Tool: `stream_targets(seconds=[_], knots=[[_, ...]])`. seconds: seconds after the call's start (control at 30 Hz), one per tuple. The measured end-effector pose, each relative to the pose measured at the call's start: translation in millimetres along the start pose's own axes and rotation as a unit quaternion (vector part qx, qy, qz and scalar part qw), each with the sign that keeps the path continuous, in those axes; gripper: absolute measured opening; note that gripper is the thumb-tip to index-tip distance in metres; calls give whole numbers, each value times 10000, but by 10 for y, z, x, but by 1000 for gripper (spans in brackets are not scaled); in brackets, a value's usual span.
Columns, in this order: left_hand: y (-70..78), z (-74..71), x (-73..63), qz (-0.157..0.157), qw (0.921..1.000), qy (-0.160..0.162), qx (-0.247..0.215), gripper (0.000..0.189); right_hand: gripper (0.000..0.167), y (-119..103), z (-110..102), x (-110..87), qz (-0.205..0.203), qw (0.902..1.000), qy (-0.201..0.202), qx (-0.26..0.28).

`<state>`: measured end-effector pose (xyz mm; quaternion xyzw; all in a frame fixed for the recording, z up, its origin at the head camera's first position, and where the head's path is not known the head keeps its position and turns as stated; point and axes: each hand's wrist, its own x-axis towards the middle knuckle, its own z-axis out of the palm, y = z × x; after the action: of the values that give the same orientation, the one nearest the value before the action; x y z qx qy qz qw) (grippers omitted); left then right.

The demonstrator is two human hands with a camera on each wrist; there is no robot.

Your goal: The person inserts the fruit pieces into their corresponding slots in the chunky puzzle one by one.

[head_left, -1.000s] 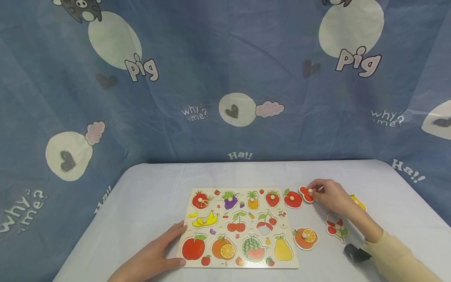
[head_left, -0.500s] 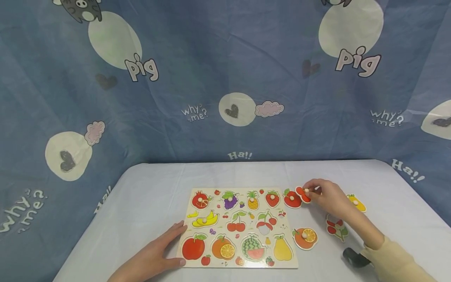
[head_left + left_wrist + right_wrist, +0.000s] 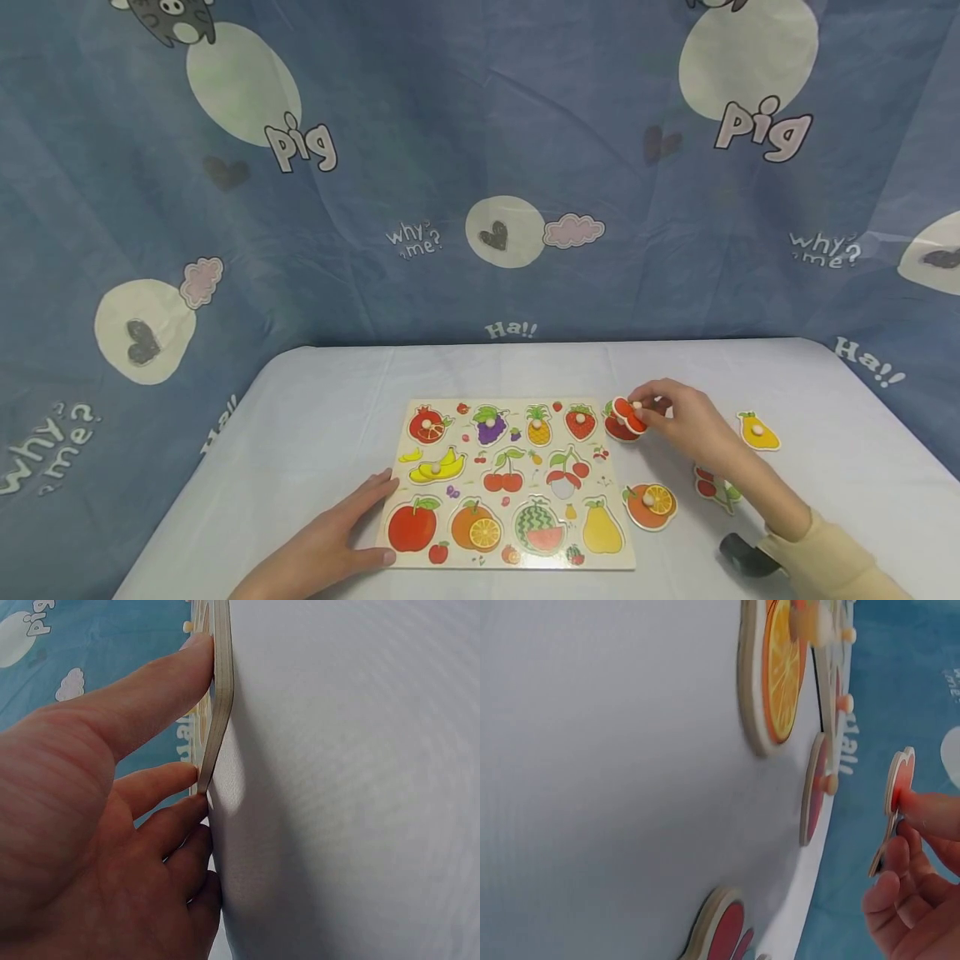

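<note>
My left hand (image 3: 333,533) rests against the left edge of a wooden fruit puzzle board (image 3: 588,567). In the left wrist view its thumb (image 3: 161,686) presses the board's upper face near the corner, and the fingertips touch the edge. My right hand (image 3: 693,425) pinches a red two-lobed knobbed puzzle piece (image 3: 630,417), held up off the cloth in the right wrist view. A knobbed apple piece (image 3: 618,431), partly covered by the held one in the head view, lies beside the board's upper right corner.
Right of the board lie an orange piece (image 3: 650,508), a cherry piece (image 3: 708,483) partly hidden by the right forearm, and a yellow pear piece (image 3: 759,432). A black device (image 3: 748,557) is at the right wrist. Behind the white table hangs a blue printed curtain (image 3: 480,283).
My right hand has moved left with the red two-lobed piece, from beside the apple piece to over it. The pear piece has come fully into sight. The left hand and board keep their places.
</note>
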<state>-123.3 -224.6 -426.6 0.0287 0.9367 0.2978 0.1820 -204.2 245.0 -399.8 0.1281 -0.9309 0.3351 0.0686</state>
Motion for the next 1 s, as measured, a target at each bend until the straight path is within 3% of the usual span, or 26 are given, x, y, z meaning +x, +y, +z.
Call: stream_targets(seconds=[0.47,1.0], knots=[[-5,-3,-15,23,10000,-31,-74,95,19,-185,96,-10,-283,9990,298,172],[8,-8,-14,-37,10000,-15,-56,94,25,-298,221,-12,-554,9973,-68,469]])
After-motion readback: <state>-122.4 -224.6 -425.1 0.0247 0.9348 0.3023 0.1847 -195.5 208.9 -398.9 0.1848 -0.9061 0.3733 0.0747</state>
